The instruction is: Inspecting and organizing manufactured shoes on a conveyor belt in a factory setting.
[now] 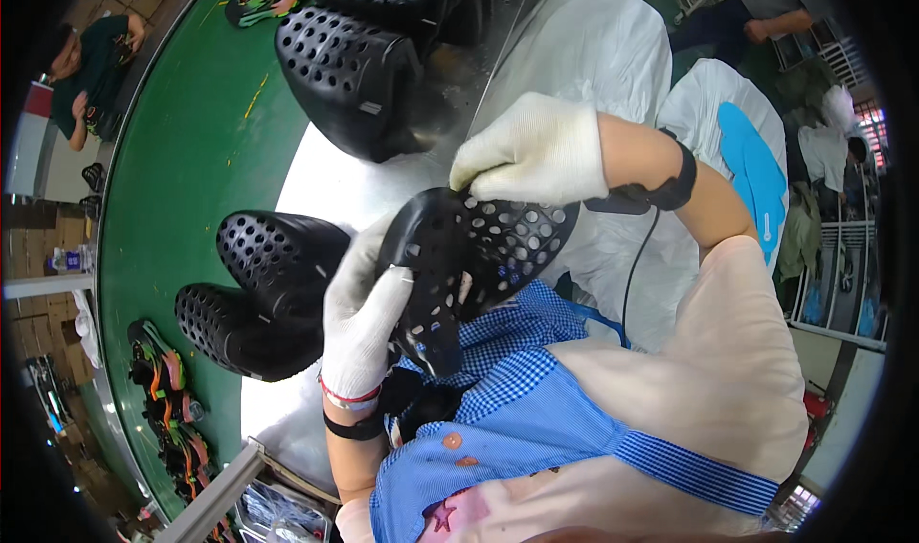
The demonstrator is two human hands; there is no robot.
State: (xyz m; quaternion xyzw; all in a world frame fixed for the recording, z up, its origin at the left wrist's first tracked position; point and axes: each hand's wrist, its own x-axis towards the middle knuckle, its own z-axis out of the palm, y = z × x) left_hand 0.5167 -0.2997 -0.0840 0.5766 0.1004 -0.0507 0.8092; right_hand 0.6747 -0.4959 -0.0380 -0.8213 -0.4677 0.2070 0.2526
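Left hand point(362, 308), in a white glove, grips the smooth, near-upright edge of a black perforated clog point(517, 241), its thumb across the near face. Right hand point(536, 150), gloved too, pinches the upper rim. Held between them in front of the blue apron point(517, 390), the clog hangs clear of the worktop point(287, 418); two opposed grips probably keep its flexible wall steady and tilted so the holes face the wearer. Its long axis seems to run sideways, rising a little to the right: the holed part points right, the smooth part left, though the gloves hide too much to be sure of toe and heel.

Just left of the left hand stand two black clogs point(278, 256), side by side, likely kept as a pair within reach. Farther off lie more black clogs point(335, 93) and, at right, blue insole shapes point(751, 160) on white sheeting point(593, 45).
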